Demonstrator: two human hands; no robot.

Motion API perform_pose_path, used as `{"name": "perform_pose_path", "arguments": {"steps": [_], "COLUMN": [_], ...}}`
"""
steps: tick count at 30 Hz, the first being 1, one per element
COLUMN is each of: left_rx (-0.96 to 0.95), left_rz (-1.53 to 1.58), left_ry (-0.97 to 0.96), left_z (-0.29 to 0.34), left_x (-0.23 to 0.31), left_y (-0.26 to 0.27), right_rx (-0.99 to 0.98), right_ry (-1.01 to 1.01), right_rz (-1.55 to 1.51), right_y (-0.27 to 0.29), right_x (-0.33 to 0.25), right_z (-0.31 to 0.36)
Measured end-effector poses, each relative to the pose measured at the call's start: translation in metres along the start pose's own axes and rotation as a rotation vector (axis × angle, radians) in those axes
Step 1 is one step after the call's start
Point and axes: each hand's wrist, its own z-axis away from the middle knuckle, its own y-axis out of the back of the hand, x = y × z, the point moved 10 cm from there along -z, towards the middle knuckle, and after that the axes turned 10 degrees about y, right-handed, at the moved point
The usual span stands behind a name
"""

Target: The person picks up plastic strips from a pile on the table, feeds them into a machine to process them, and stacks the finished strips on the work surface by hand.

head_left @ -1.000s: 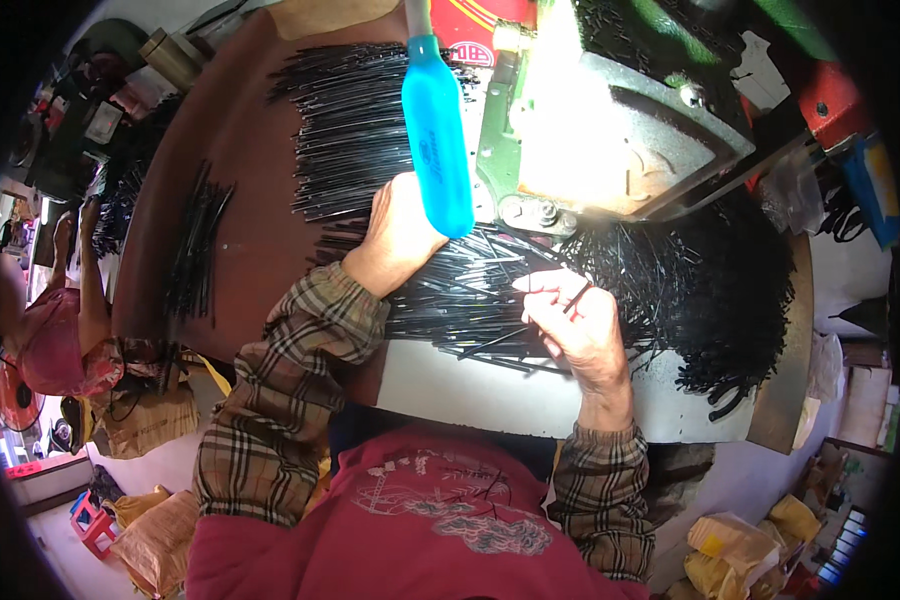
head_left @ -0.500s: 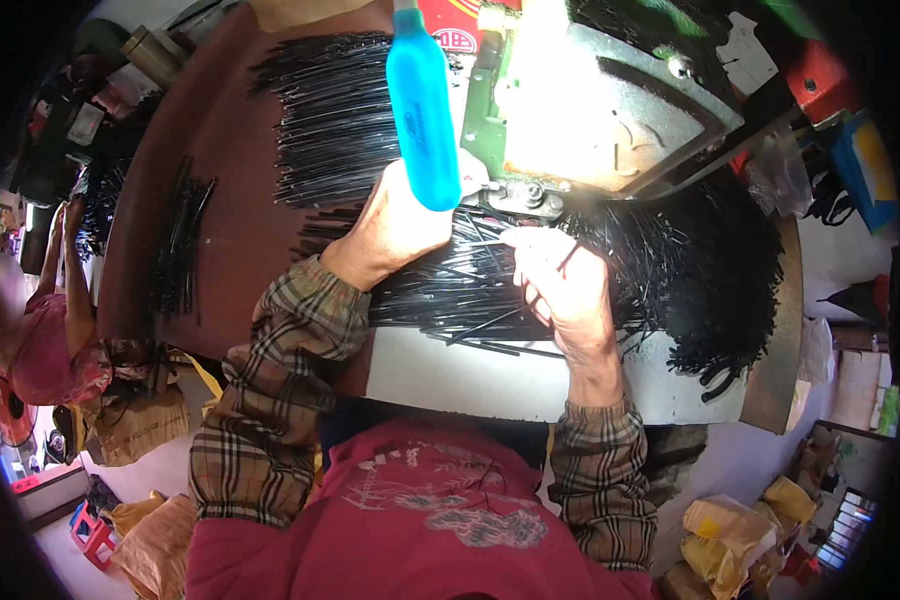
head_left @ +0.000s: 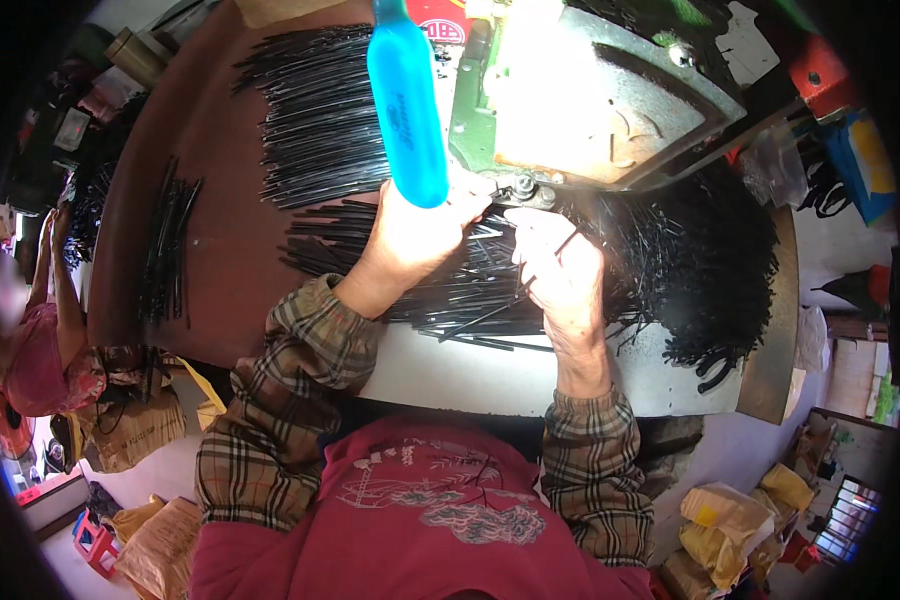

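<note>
Between the left hand [head_left: 410,243] and right hand [head_left: 565,275] lie black strips [head_left: 455,297], right pinching one, left's grip unclear.

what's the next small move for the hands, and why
Perhaps ease the left hand slightly right, toward the metal part: it reaches close beside that part, while the right hand is just below, near the black strips. What either hand pinches is unclear.

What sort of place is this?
Probably a small workshop: a machine with green and bare-metal parts, thin black strips laid out in masses on a worktable, and bulging sacks around.
</note>
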Motion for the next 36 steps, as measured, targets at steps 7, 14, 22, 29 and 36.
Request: {"name": "perform_pose_path", "arguments": {"steps": [7,14,22,29,36], "left_rx": [-0.046,-0.04,0.036,0.113,0.249], "left_rz": [0.193,0.209,0.047,-0.23,-0.411], "left_ry": [0.074,0.058,-0.082,-0.137,-0.473], "left_z": [-0.002,-0.001,0.006,0.005,0.016], "left_x": [-0.011,-0.012,0.009,0.013,0.03], "left_y": [-0.01,-0.009,-0.012,-0.012,-0.016], "right_rx": [0.011,0.003,0.008,0.016,0.019], "right_ry": [0.035,0.077,0.173,0.179,0.159], "right_rz": [-0.037,-0.009,0.023,0.001,0.026], "right_y": [0.002,0.003,0.008,0.01,0.012], "right_x": [0.003,0.002,0.001,0.001,0.0], "right_z": [-0.002,-0.004,-0.01,-0.015,-0.017]}}
